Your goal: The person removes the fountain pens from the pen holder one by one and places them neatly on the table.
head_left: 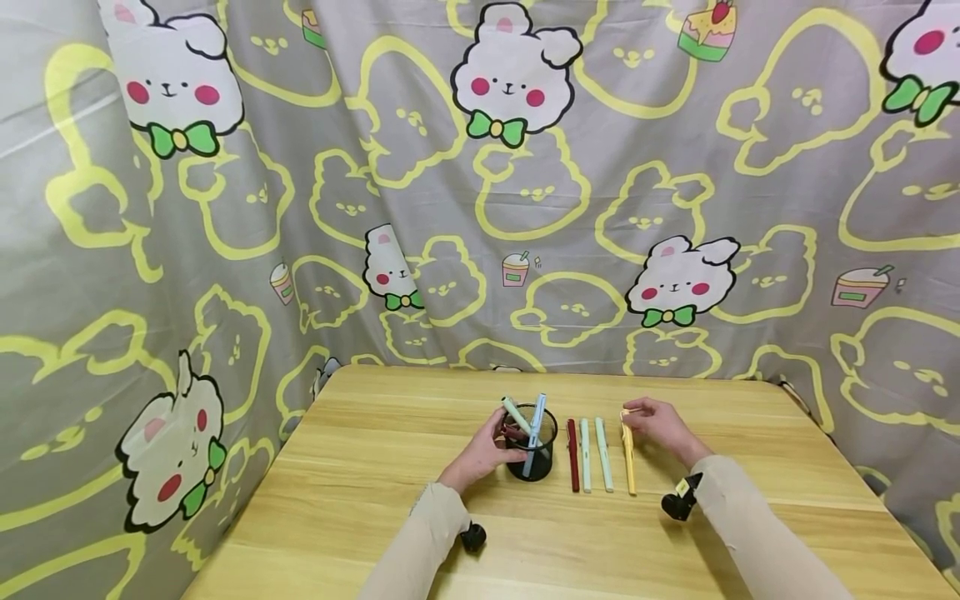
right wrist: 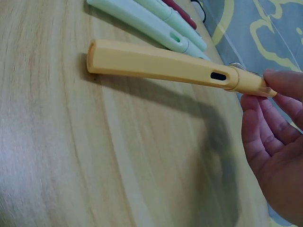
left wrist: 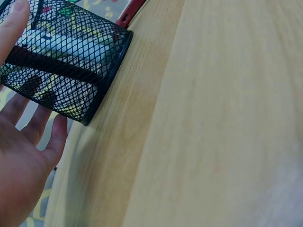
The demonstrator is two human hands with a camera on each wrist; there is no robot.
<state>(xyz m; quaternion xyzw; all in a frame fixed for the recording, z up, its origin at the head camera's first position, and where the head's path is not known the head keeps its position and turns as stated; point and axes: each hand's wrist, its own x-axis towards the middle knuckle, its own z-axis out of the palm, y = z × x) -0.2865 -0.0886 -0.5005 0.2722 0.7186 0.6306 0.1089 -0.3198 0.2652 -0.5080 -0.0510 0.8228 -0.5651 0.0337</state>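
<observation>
My left hand [head_left: 486, 454] grips a black mesh pen holder [head_left: 538, 473] from its left side, thumb on one side and fingers on the other. Inside it stand a blue pen [head_left: 537, 425], a light green pen [head_left: 514, 409] and a dark red one, partly hidden. The mesh wall [left wrist: 71, 42] fills the upper left of the left wrist view. Between thumb and fingers, my right hand [head_left: 662, 427] pinches the far end of a yellow pen [head_left: 629, 458]. In the right wrist view the yellow pen [right wrist: 151, 64] casts a shadow on the wood.
Left of the yellow pen, a dark red pen [head_left: 573, 454] and two pale green pens [head_left: 586, 458] lie side by side on the wooden table [head_left: 360, 467]. A patterned curtain [head_left: 570, 192] hangs behind the table and along its left.
</observation>
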